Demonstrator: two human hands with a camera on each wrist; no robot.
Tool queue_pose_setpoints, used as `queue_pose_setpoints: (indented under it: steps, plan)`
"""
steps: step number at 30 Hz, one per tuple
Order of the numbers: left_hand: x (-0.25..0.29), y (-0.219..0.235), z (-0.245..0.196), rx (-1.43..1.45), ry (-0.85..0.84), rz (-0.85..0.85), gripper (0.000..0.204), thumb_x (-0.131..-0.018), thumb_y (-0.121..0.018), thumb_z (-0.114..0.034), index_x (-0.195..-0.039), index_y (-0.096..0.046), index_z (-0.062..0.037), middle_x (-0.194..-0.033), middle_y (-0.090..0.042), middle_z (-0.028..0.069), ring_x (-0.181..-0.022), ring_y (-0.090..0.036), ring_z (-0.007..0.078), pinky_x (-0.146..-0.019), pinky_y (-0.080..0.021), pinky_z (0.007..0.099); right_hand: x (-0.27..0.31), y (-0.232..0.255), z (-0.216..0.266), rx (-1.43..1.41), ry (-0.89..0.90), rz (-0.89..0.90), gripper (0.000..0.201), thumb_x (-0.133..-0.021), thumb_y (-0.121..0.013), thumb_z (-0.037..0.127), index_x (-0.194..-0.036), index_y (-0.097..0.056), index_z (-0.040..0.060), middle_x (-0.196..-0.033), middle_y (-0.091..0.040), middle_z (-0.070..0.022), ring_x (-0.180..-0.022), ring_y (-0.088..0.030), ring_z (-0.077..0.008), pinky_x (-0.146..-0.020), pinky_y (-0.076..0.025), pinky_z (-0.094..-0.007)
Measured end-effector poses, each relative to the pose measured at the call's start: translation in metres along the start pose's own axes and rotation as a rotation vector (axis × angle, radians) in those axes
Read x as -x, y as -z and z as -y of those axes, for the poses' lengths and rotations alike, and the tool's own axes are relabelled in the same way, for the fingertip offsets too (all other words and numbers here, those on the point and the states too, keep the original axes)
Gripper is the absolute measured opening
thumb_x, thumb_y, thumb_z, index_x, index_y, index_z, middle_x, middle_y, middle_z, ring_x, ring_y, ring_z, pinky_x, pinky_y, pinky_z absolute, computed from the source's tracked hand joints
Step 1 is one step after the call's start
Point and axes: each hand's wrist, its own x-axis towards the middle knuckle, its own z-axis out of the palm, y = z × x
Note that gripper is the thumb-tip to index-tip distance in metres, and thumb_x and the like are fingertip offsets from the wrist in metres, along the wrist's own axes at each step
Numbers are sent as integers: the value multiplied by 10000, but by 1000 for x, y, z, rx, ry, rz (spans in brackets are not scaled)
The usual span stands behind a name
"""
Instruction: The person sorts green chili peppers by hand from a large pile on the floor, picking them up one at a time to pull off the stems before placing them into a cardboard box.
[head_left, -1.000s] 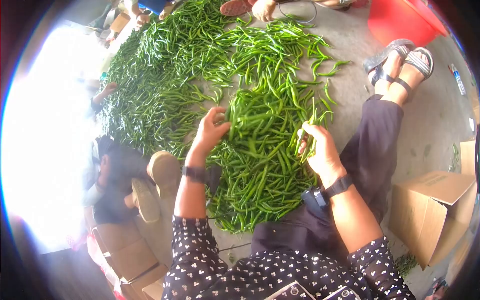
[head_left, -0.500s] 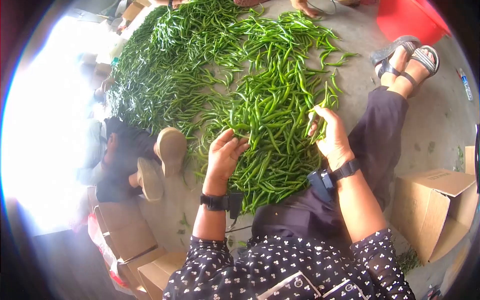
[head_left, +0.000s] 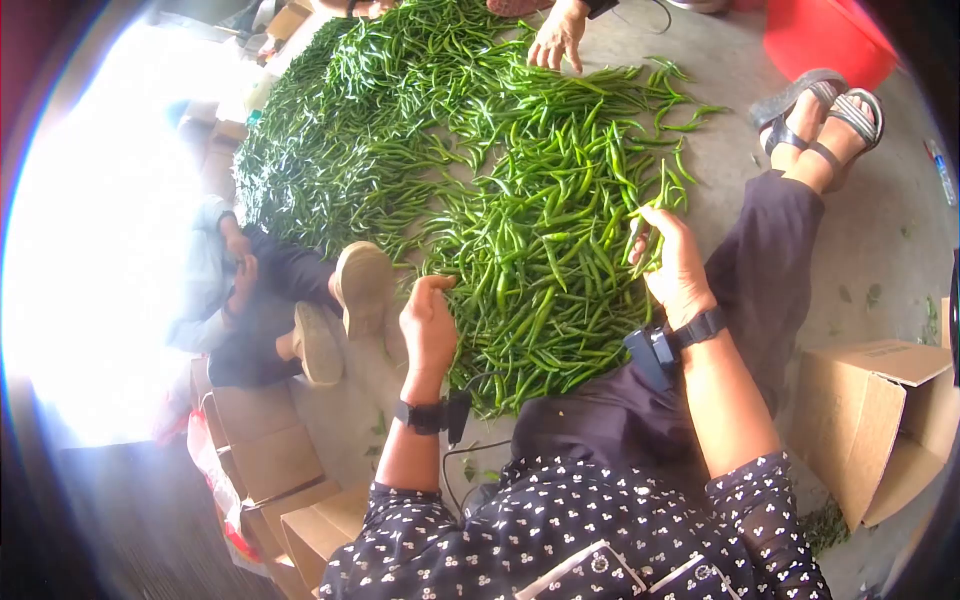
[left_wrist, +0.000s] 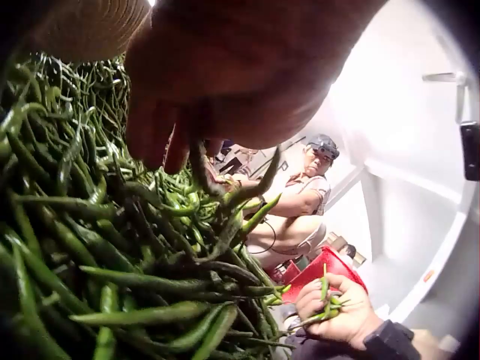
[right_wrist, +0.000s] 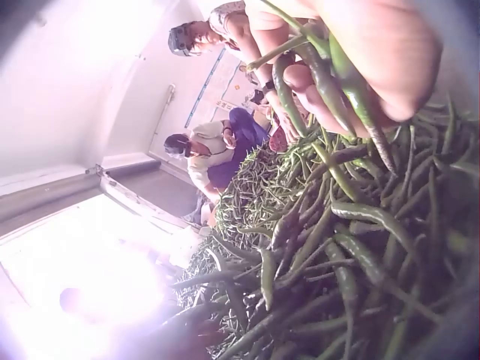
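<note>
A broad heap of green chili peppers (head_left: 560, 250) covers the floor before me. My right hand (head_left: 677, 262) grips a small bunch of chili peppers (right_wrist: 351, 94) at the heap's right side, their tips sticking out past the fingers. At the heap's left edge is my left hand (head_left: 429, 325), its fingers curled. In the left wrist view a dark, curved chili pepper (left_wrist: 201, 169) comes out from under those fingers, which pinch it; its upper end is hidden by the hand. Loose chili peppers (left_wrist: 142, 281) lie close below.
Another person's hand (head_left: 560, 38) reaches into the far side of the heap. A seated person's shoes (head_left: 362, 285) are at left. Cardboard boxes (head_left: 850, 430) stand at the right and lower left. A red tub (head_left: 825, 45) is at the far right, near sandalled feet (head_left: 830, 125).
My left hand moved from over the heap back to its left edge, its fingers curling. The right hand keeps its bunch. Across the heap, another person's hand came further into view onto the peppers.
</note>
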Motion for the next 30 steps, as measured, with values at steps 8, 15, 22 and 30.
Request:
queue_pose_setpoints:
  steps: [8, 15, 22, 30]
  plan:
    - [32, 81, 92, -351, 199, -144, 188, -795, -466, -56, -941, -584, -52, -811, -618, 143, -771, -600, 276, -718, -459, 358, 3, -1, 1, 5, 13, -7, 91, -799, -582, 166, -801, -535, 89, -647, -528, -17, -495, -496, -121, -457, -421, -275]
    - [74, 117, 219, -515, 711, -495, 189, -744, -592, -119, -914, -610, -39, -843, -603, 129, -867, -572, 294, -773, -445, 370, 4, -2, 0, 39, 30, -33, 102, -791, -595, 167, -807, -537, 84, -647, -534, -23, -485, -498, -127, -450, -424, -281]
    - [-35, 28, 44, -203, -59, -81, 149, -747, -620, -158, -798, -592, -20, -828, -577, 112, -794, -565, 281, -713, -438, 362, 3, -3, 1, 35, 10, -62, 102, -789, -595, 165, -818, -536, 87, -641, -527, -19, -482, -500, -124, -445, -428, -275]
    - [-180, -67, 22, -199, -322, -47, 398, -693, -648, -226, -1037, -555, -49, -1091, -527, 153, -1073, -476, 314, -902, -395, 370, 1, -4, 0, 49, -14, -73, 101, -795, -580, 163, -838, -541, 80, -715, -557, -35, -499, -502, -118, -454, -437, -273]
